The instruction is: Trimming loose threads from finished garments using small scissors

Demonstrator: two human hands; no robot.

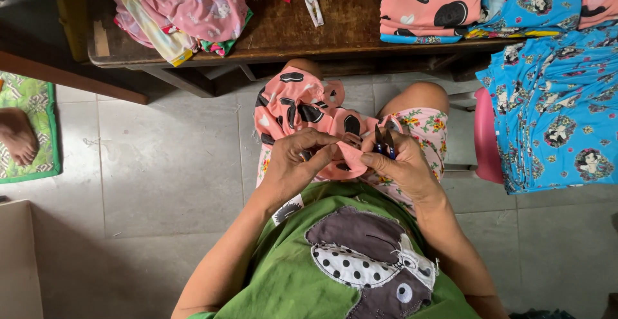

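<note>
Head view:
L hand point(297, 164): ur fingers pinch the pink cloth point(302, 110) on ur lap.
R hand point(399, 164): closed on small dark snips point(384, 141), thumb touching cloth edge.
Table point(335, 29): w/ more clothes, just past ur knees.
Blue pile point(557, 106): on ur right.

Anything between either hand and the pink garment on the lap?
Nothing visible. The left hand and right hand both pinch the pink garment with black cookie prints directly, at a fold between them. The right hand also holds small dark thread snips, points up, beside the fabric, not blocking it.
</note>
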